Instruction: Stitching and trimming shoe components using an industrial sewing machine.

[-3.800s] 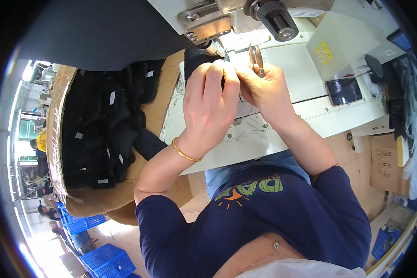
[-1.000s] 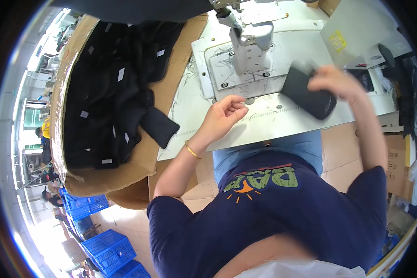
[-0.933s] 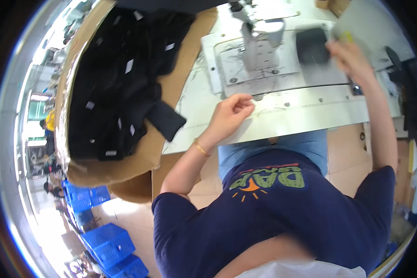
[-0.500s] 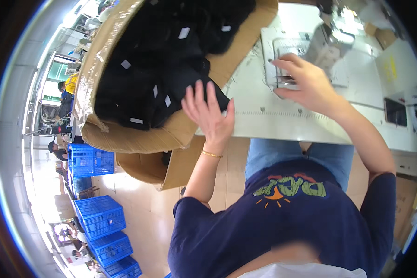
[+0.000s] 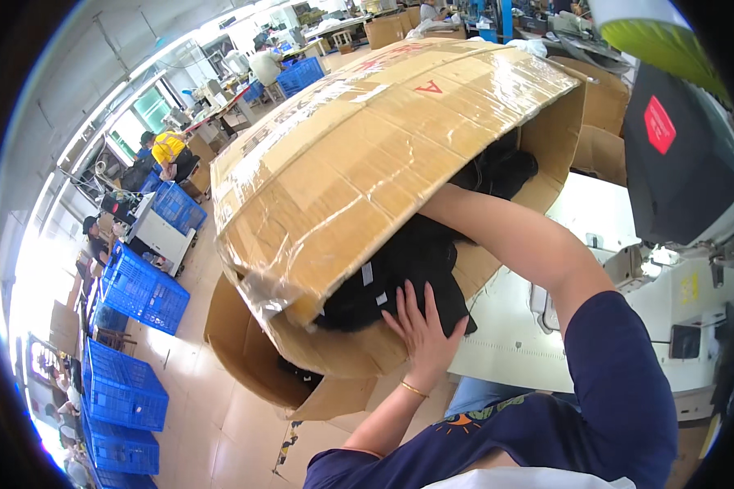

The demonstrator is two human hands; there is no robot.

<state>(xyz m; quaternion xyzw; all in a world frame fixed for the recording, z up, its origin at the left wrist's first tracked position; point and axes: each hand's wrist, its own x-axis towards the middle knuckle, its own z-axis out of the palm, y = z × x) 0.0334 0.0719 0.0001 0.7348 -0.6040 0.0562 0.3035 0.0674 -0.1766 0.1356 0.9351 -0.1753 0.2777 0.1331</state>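
A large cardboard box [image 5: 334,171] lies with its open side toward me, holding black fabric pieces [image 5: 412,248] that bear small white labels. My left hand [image 5: 428,338] lies on the black cloth at the box's lower edge, fingers stretched out and apart, gripping nothing. From the right, my right forearm [image 5: 514,232] reaches into the box. The upper cardboard wall hides that hand, so its fingers and anything in them are out of sight. A corner of black cloth hangs past the edge beside my left hand.
Right of the box is a white sewing-machine table [image 5: 506,350] with a machine head [image 5: 628,265] and a dark-panelled unit [image 5: 681,155]. A second cardboard box [image 5: 245,350] stands below on the floor. Blue crates [image 5: 126,383] line the left, with people working farther off.
My right hand has left the sewing machine area and gone into the box. My left hand stays on the black cloth. The view has swung up and left.
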